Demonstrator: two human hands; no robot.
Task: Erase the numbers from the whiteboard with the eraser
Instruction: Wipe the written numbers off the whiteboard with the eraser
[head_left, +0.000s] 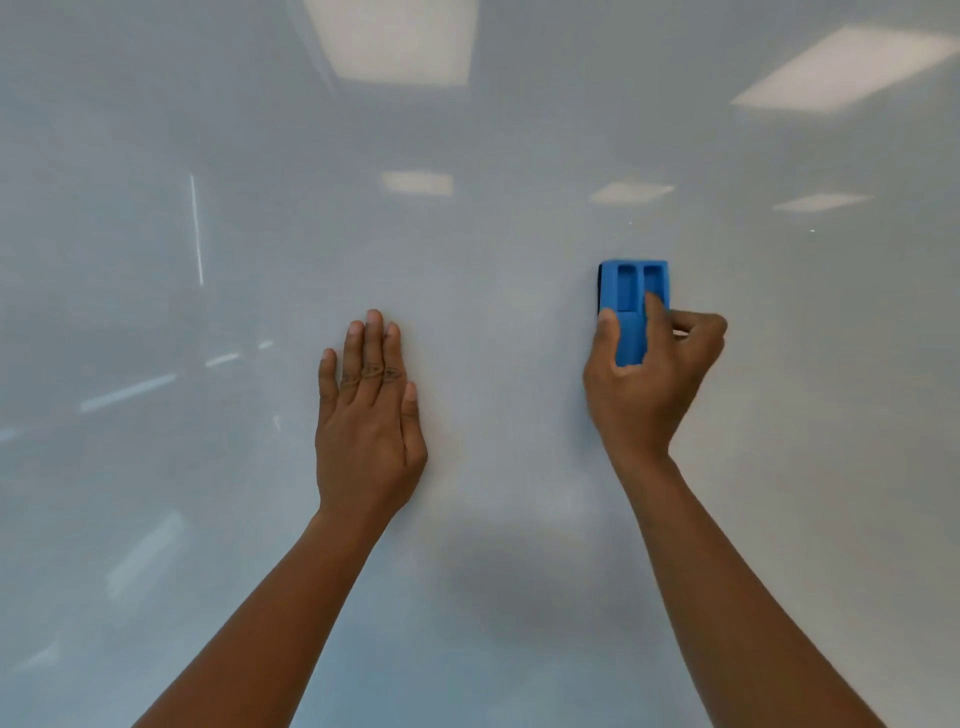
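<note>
A glossy whiteboard (493, 156) fills the whole view. A blue eraser (631, 291) with two moulded recesses lies flat against it, right of centre, standing upright. My right hand (649, 374) grips the eraser's lower half, thumb on its left side, index finger resting in the right recess. My left hand (369, 415) presses flat on the board at centre, fingers together and pointing up, holding nothing. No numbers or marker strokes show anywhere on the board.
The board surface reflects ceiling light panels (395, 41) and faint room shapes. A thin bright streak (196, 228) of reflection runs vertically at the left. No board edge or tray is in view.
</note>
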